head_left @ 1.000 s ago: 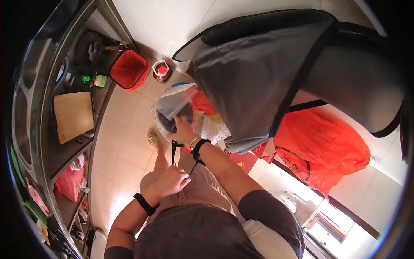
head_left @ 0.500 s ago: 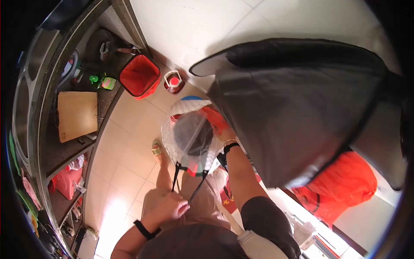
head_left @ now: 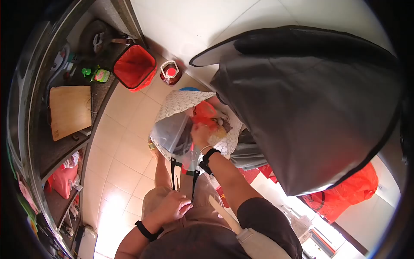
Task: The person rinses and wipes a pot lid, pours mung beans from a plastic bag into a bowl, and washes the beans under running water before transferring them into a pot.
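One left hand [head_left: 174, 206] pinching a black strap [head_left: 195, 183], right fingers [head_left: 199, 129] inside patterned bag [head_left: 183, 101], grip unclear, green bottle label [head_left: 102, 76] unreadable

Your right hand [head_left: 200, 134], half a second ago at the right edge of the white patterned bag [head_left: 183, 102], is now inside its mouth, at the red plastic [head_left: 205, 110]. The clear plastic [head_left: 169, 131] has shifted from the bag's middle to its left side.

Looks like a home kitchen: left of the red bin [head_left: 134, 64] sits a shelf [head_left: 60, 157] w/ wooden chopping bd [head_left: 71, 113] & green-labelled btl [head_left: 102, 76], right of it a red-capped jug [head_left: 171, 74].
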Tool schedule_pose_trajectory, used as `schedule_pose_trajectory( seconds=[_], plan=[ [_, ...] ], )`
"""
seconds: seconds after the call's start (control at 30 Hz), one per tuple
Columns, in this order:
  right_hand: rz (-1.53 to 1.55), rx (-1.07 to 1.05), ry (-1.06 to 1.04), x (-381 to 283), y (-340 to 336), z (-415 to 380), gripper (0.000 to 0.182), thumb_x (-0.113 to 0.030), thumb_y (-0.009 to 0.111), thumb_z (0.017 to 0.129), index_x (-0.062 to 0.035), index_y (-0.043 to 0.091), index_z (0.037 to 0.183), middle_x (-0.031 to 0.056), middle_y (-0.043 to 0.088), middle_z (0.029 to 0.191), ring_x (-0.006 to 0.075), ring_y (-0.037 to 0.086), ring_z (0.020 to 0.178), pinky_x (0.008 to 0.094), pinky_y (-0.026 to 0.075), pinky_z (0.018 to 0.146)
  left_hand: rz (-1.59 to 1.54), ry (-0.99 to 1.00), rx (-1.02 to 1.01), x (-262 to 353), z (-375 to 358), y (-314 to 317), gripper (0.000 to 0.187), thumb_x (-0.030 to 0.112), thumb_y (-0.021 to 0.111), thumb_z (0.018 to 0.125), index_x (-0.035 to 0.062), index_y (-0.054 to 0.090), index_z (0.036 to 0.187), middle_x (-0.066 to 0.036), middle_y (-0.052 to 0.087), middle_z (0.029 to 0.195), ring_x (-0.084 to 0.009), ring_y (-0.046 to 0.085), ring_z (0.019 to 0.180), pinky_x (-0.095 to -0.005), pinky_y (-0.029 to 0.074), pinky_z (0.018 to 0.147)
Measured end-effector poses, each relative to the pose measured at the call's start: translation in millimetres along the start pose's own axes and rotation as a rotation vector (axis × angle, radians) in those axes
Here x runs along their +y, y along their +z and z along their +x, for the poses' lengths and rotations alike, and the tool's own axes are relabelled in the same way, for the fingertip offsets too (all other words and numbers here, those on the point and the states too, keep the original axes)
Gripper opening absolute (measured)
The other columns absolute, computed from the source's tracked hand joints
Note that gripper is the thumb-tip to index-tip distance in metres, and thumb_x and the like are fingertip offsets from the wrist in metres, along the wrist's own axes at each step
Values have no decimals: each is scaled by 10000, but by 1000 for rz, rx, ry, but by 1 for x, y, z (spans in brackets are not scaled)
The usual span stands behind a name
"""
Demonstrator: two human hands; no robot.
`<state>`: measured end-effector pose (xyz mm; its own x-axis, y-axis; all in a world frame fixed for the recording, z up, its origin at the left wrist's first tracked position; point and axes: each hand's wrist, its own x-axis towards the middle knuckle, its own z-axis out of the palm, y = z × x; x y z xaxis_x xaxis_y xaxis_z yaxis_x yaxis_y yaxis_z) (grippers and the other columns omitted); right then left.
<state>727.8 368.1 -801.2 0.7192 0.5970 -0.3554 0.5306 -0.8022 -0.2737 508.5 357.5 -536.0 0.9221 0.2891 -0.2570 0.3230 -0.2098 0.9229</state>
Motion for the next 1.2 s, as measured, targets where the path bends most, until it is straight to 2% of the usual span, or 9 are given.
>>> schedule_pose_trajectory(
  seconds=[0.1,0.3,0.5,0.57,0.73,0.93,1.0,1.13,1.2],
  plan=[
    [73,-54,-198,-16,4,-36,234,-289,560,776,-69,613,715,155,639,722,370,618,769,732,159,943,7,-6,-21,0,2,-4,158,178,680,758,59,628,670,-74,546,618,-259,557,631,-389,419,603],
    [303,-268,-208,-23,2,-60,207,-261,568,758,-63,623,733,191,630,702,387,623,770,724,187,943,114,-111,-180,0,3,-16,114,182,651,780,71,662,754,-71,564,693,-262,558,723,-380,433,724],
    [98,-412,-127,-7,37,-58,231,-230,551,763,-27,658,785,223,647,773,397,637,779,693,313,856,145,-113,-152,3,4,-15,107,171,649,773,69,655,742,-75,571,695,-259,559,753,-379,441,752],
    [9,-447,-147,-14,24,-61,247,-238,556,765,-17,660,797,223,651,797,399,635,803,682,329,838,222,-56,-76,12,13,-23,126,201,668,739,87,655,685,-70,578,641,-280,571,636,-399,453,598],
    [-53,-406,-71,-21,30,-72,258,-257,580,760,-33,678,840,209,662,853,402,608,900,645,365,816,206,-77,-68,7,9,-20,141,208,665,737,89,650,663,-65,582,634,-278,573,636,-401,458,597],
    [36,-379,9,-32,13,-81,254,-269,597,751,-66,690,872,215,613,1028,415,476,1069,586,364,867,183,-60,-34,10,6,-23,185,218,676,732,82,628,616,-62,560,597,-267,568,624,-391,439,588],
    [-105,-396,19,-37,7,-81,315,-224,617,720,-90,666,1000,198,493,1242,414,437,1127,591,309,941,186,-63,-68,11,6,-23,200,224,682,731,81,622,606,-62,554,592,-265,565,619,-387,433,584],
    [-67,55,-123,-41,20,-94,254,-256,601,748,-33,670,848,205,573,977,414,482,1007,583,342,854,163,-89,-98,11,5,-21,222,227,689,733,67,610,601,-73,541,596,-265,552,615,-386,431,621],
    [184,-143,-141,-50,12,-97,259,-263,616,735,-21,657,817,210,572,951,401,513,958,553,363,848,130,-105,-116,8,4,-20,209,209,677,743,57,610,615,-85,546,616,-268,554,634,-391,434,668]
  ],
)
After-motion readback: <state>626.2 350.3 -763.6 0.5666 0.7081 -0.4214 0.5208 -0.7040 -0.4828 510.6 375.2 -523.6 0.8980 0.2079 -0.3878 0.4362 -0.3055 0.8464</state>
